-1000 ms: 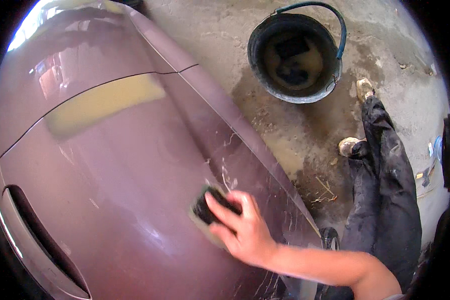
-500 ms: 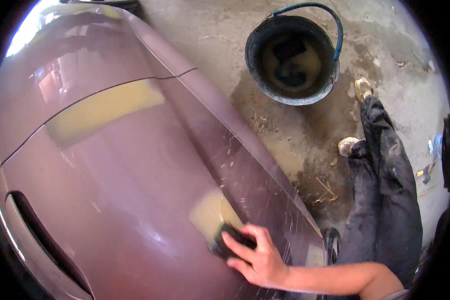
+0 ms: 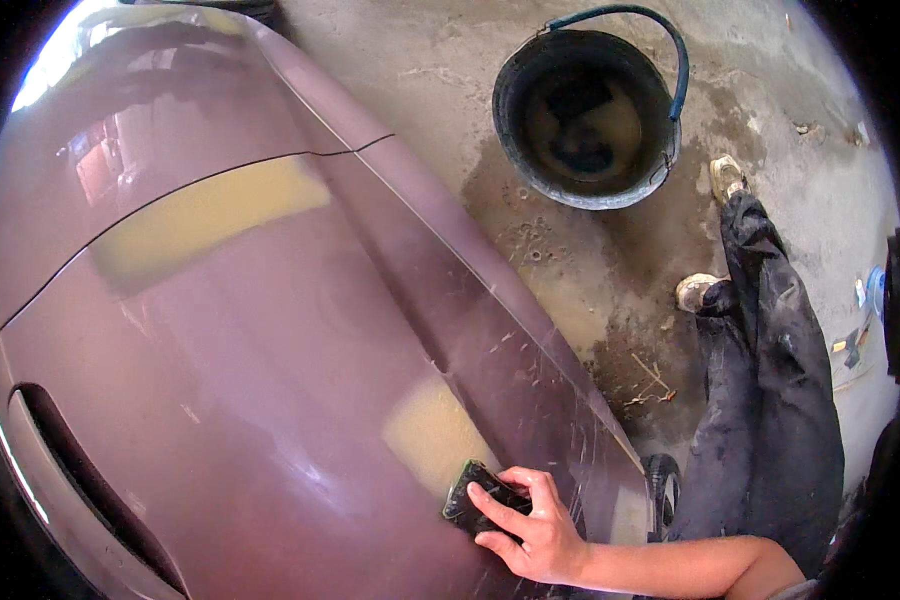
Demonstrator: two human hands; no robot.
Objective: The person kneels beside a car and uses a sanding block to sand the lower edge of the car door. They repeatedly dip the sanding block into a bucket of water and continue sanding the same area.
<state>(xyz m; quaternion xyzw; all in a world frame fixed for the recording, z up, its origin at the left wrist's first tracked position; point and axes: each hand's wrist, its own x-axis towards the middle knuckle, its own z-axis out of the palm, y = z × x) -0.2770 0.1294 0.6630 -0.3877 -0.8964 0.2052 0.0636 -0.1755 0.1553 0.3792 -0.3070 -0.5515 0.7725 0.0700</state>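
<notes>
My right hand (image 3: 545, 535) reaches in from the lower right, its fingers closed round a black sanding block (image 3: 465, 497) with a green edge. The block presses on the mauve car panel (image 3: 270, 400), at the lower right end of a yellowish filler patch (image 3: 432, 430). Wet streaks and drops run down the panel's side beside the hand. A longer yellowish patch (image 3: 220, 215) lies farther up, along a dark panel seam. My left hand is out of view.
A dark bucket (image 3: 530, 185) with a blue-green handle stands on the wet concrete floor, holding murky water and dark items. Legs in dark trousers (image 3: 770, 370) and light shoes are at the right. A door handle (image 3: 100, 505) is lower left; a tyre (image 3: 660, 480) shows near the elbow.
My right hand has moved the sanding block slightly right and down, uncovering more of the lower filler patch. The block now shows more of its top face.
</notes>
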